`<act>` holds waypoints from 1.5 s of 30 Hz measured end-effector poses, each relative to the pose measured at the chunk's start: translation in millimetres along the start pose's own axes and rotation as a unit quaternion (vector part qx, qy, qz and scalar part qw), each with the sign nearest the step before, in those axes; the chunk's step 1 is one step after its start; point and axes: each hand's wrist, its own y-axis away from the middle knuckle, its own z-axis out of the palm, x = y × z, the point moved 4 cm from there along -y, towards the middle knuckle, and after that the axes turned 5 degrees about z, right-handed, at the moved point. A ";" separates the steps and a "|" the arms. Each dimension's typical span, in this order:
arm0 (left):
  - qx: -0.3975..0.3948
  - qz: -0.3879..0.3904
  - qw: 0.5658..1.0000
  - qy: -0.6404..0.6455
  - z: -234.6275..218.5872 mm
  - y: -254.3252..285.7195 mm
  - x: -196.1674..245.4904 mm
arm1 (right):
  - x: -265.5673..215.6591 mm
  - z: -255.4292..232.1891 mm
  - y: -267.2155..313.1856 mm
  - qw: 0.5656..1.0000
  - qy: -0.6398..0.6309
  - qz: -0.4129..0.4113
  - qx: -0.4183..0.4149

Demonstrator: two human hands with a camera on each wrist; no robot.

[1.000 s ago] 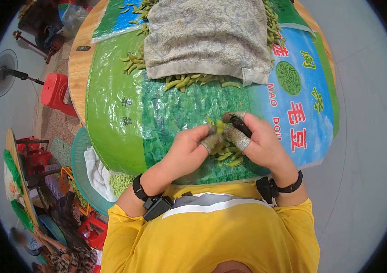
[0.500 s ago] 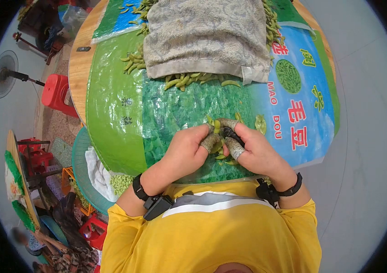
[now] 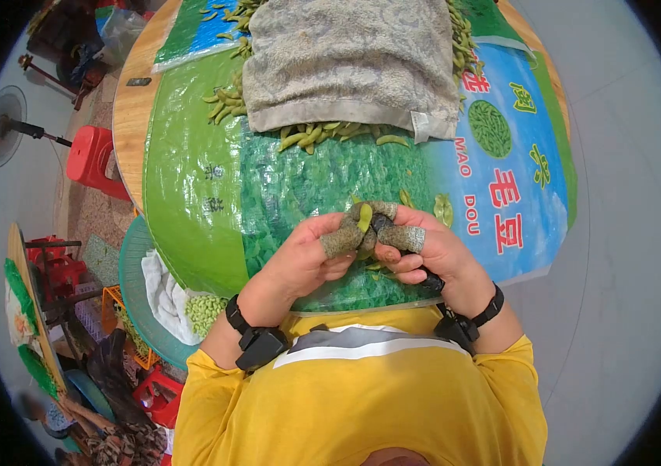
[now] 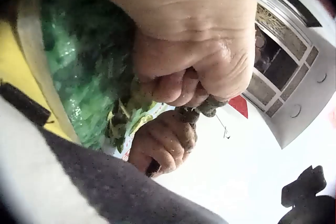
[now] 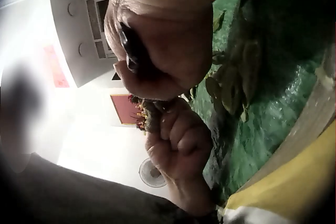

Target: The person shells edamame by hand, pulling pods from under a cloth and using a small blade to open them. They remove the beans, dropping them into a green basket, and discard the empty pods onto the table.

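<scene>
A green edamame pod [image 3: 365, 217] stands up between the hands, over the green printed sheet [image 3: 284, 186]. The left hand [image 3: 299, 252] pinches it between covered thumb and forefinger, the other fingers curled under. Against it from the right, the covered thumb and forefinger of the right hand [image 3: 443, 252] meet the left fingertips. That right hand also grips a slim black tool [image 5: 134, 50] in its palm; its end shows below the fingers in the head view, while its tip is hidden. Empty-looking flattened pods [image 3: 443, 210] lie beyond the right hand, and more pods [image 5: 231, 85] lie beneath it.
A grey towel [image 3: 350, 66] covers a heap of pods [image 3: 315, 133] at the far side of the round wooden table [image 3: 135, 116]. To the left, a teal basin [image 3: 130, 260] holds shelled beans [image 3: 206, 311] and a white cloth [image 3: 166, 291]. A red stool [image 3: 91, 155] stands behind.
The right hand came back from the right to the left hand, leaving flattened pods on the sheet. Both hands have turned, and the black tool's end now shows below the right fingers.
</scene>
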 end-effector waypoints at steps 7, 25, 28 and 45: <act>0.074 0.202 0.924 -0.317 13.9 -9.1 4.1 | -3.1 18.5 8.5 0.904 0.386 -0.120 0.137; -0.011 0.142 0.895 -0.423 16.1 -7.5 -0.8 | -16.4 -1.9 8.7 0.837 0.444 -0.248 0.202; 0.032 0.127 0.859 -0.494 6.8 -6.4 5.1 | -13.8 -2.1 7.1 0.856 0.444 -0.173 0.202; 0.157 0.225 0.916 -0.291 9.1 -2.4 17.8 | -7.5 8.4 -0.2 0.839 0.423 -0.224 0.259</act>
